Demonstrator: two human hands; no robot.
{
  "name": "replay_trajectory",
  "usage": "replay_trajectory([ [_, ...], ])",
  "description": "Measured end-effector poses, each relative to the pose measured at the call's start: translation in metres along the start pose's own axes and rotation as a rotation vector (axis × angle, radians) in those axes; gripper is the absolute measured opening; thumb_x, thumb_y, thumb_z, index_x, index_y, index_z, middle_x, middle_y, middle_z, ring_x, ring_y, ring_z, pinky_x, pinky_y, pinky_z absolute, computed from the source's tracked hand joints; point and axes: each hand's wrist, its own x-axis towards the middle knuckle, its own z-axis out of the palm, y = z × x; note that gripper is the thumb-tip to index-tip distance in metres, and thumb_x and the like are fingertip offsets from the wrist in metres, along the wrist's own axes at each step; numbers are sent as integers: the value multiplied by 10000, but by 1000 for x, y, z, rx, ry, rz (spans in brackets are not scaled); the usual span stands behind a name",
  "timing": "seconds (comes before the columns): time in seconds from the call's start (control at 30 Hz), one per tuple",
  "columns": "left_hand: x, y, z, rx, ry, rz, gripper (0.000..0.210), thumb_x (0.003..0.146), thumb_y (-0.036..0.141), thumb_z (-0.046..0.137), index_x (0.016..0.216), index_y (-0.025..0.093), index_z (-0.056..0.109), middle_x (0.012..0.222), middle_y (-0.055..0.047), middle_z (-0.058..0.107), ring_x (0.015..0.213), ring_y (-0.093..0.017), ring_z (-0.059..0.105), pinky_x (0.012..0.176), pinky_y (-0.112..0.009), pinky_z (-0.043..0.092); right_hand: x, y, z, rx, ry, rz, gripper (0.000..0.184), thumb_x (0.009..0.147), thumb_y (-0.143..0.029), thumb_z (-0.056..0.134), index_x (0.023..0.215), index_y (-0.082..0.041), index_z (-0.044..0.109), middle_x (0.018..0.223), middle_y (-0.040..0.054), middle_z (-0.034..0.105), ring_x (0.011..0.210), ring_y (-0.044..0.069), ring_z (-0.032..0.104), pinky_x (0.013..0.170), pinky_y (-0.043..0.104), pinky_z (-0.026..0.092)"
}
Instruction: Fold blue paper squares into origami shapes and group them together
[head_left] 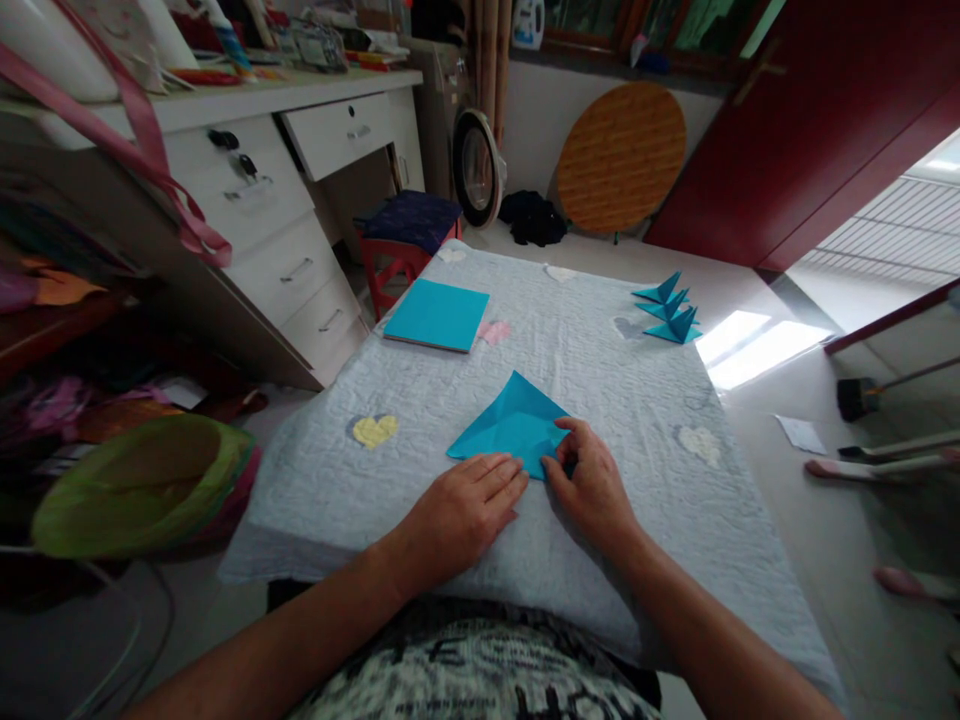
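A blue sheet of origami paper (pixel 506 420) with crease lines lies on the cloth-covered table in front of me. My left hand (pixel 469 500) rests flat over its lower left edge, fingers stretched out together. At the sheet's right side, my right hand (pixel 589 475) has its thumb and index finger curled around the edge, gripping it. The paper's lower left edge and right corner are partly hidden by my hands. Farther off to the left sits a square stack of blue paper (pixel 439 315). Several folded blue paper pieces (pixel 673 322) with pointed tips stand in a row at the far right.
The table wears a pale quilted cloth (pixel 600 390) with heart patches. A red stool (pixel 409 235) with a dark cushion stands beyond it, beside a white desk (pixel 300 250). On the left is a green-lined basket (pixel 142 485); a round wooden board (pixel 622 155) leans against the wall.
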Motion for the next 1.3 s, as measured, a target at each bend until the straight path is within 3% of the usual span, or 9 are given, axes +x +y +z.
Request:
replay_trajectory([
  [0.17, -4, 1, -1, -33, -54, -43, 464, 968, 347, 562, 1361, 102, 537, 1409, -171, 588, 1327, -291, 541, 1087, -444, 477, 1, 0, -1, 18, -10, 35, 332, 832, -212, 542, 1161, -169, 519, 745, 3, 589, 738, 208, 569, 743, 360, 438],
  [0.5, -5, 1, 2, -35, -90, -92, 542, 956, 402, 572, 1406, 108, 501, 1485, -175, 512, 1402, -298, 458, 1136, -457, 423, 2, -1, -1, 24, -6, 46, 338, 835, -219, 528, 1169, -166, 516, 749, 11, 599, 730, 209, 579, 705, 345, 435],
  [1.3, -5, 0, 4, -29, -122, -115, 535, 953, 381, 569, 1418, 125, 501, 1491, -147, 513, 1386, -282, 474, 1142, -441, 405, 1, 2, -2, 25, 13, 53, 299, 834, -198, 526, 1132, -186, 501, 723, -2, 581, 717, 206, 572, 715, 342, 432],
])
